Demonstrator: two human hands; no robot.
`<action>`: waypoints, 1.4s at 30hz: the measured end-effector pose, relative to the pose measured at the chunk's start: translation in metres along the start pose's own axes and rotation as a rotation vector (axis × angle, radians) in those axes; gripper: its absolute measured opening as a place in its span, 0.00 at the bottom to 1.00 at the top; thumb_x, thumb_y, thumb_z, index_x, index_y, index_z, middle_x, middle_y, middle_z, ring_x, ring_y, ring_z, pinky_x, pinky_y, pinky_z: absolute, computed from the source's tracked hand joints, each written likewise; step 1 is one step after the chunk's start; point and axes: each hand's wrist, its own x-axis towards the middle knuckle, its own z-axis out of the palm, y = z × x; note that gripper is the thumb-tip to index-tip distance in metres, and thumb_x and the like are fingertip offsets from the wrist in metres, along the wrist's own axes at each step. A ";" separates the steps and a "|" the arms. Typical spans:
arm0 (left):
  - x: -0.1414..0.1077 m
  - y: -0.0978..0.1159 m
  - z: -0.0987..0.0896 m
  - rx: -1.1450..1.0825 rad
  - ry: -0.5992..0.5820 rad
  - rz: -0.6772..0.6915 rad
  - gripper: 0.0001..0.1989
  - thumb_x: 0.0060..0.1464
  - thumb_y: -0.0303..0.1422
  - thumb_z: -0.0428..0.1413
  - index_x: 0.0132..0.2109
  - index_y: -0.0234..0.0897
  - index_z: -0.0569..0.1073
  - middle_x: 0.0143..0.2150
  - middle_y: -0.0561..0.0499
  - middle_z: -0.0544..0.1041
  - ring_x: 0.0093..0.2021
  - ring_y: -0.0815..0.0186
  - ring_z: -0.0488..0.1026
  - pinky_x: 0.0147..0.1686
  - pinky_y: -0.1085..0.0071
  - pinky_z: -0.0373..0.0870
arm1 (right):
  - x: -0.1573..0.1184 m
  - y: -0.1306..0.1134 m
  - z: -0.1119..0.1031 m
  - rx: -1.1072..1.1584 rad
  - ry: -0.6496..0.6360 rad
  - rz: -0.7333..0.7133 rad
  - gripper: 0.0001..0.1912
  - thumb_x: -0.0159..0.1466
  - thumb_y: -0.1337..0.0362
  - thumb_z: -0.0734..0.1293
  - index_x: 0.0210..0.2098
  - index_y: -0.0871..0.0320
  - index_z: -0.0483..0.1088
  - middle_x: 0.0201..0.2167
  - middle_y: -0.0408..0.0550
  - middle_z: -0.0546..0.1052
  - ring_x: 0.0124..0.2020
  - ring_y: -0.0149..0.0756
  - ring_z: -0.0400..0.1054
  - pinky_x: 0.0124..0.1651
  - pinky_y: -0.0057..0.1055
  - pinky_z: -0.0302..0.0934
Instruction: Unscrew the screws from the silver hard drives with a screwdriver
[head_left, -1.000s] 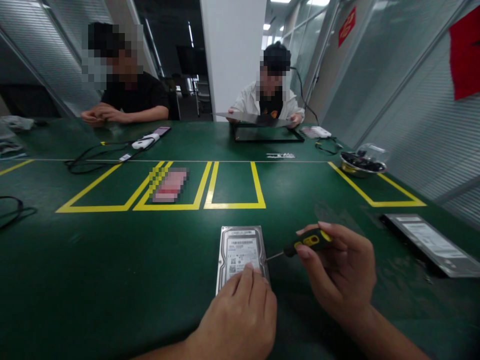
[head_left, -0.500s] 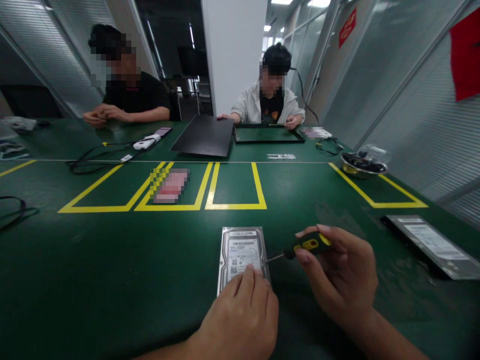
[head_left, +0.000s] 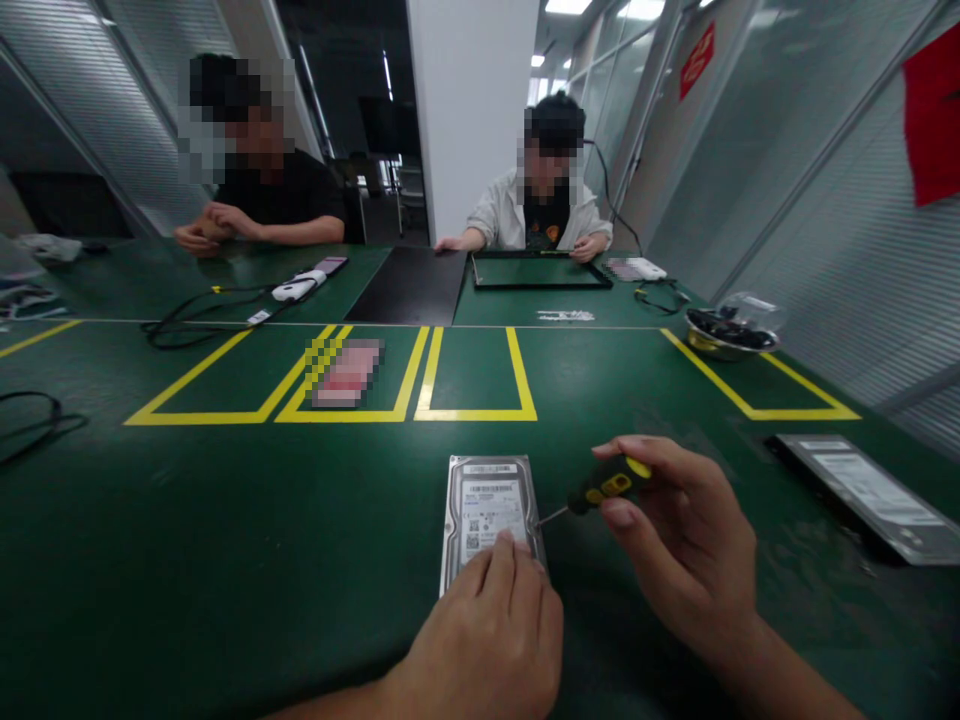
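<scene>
A silver hard drive (head_left: pixel 491 500) with a white label lies flat on the green table in front of me. My left hand (head_left: pixel 495 620) holds it down, fingers together over its lower part, which they hide. To its right, my right hand (head_left: pixel 675 530) has a small black and yellow screwdriver (head_left: pixel 611 486) by the handle, between thumb and forefinger. The thin shaft slants down to the left and its tip meets the drive's right edge. Whether a screw sits at that spot is too small to make out.
Another drive-like metal unit (head_left: pixel 862 495) lies at the right. Behind it stands a metal bowl (head_left: pixel 731 340) of dark items. Yellow tape (head_left: pixel 480 413) marks areas on the table. Across it, a person handles a black frame (head_left: pixel 544 287) and a black panel (head_left: pixel 409 287); another person sits left.
The screwdriver's handle has shifted slightly within my right fingers, with the tip still at the drive's edge. Across the table, the black panel has been lowered flat. My view has shifted a little.
</scene>
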 end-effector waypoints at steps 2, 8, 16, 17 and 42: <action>0.000 0.000 0.000 -0.004 -0.008 0.002 0.15 0.62 0.33 0.53 0.47 0.24 0.75 0.46 0.34 0.79 0.47 0.48 0.77 0.41 0.60 0.75 | 0.004 -0.002 -0.001 -0.022 0.004 -0.010 0.21 0.62 0.71 0.68 0.53 0.49 0.67 0.45 0.47 0.71 0.47 0.37 0.68 0.41 0.32 0.68; 0.000 0.000 0.000 0.005 -0.012 0.014 0.15 0.62 0.32 0.52 0.47 0.23 0.75 0.45 0.34 0.79 0.46 0.47 0.77 0.41 0.59 0.75 | 0.010 -0.008 0.000 -0.059 0.002 0.019 0.18 0.62 0.71 0.68 0.50 0.51 0.69 0.42 0.47 0.70 0.42 0.34 0.67 0.35 0.30 0.65; -0.001 0.000 0.002 0.018 -0.002 0.027 0.15 0.62 0.32 0.52 0.48 0.22 0.75 0.46 0.31 0.78 0.47 0.46 0.77 0.41 0.58 0.75 | 0.017 -0.014 0.001 -0.094 -0.052 0.006 0.17 0.63 0.71 0.68 0.50 0.52 0.69 0.40 0.47 0.72 0.41 0.34 0.68 0.36 0.30 0.65; -0.001 0.000 0.002 0.018 0.002 0.030 0.15 0.62 0.32 0.52 0.48 0.22 0.75 0.45 0.31 0.78 0.47 0.46 0.77 0.41 0.58 0.75 | 0.018 -0.015 0.001 -0.101 -0.060 -0.004 0.17 0.63 0.71 0.68 0.50 0.52 0.69 0.40 0.47 0.72 0.41 0.34 0.69 0.36 0.31 0.65; -0.002 0.001 0.001 0.018 -0.005 0.016 0.15 0.63 0.32 0.52 0.48 0.23 0.74 0.46 0.32 0.78 0.47 0.48 0.76 0.42 0.58 0.73 | 0.018 -0.027 0.005 -0.235 -0.026 0.013 0.17 0.63 0.68 0.69 0.51 0.51 0.70 0.39 0.43 0.74 0.35 0.29 0.66 0.32 0.29 0.61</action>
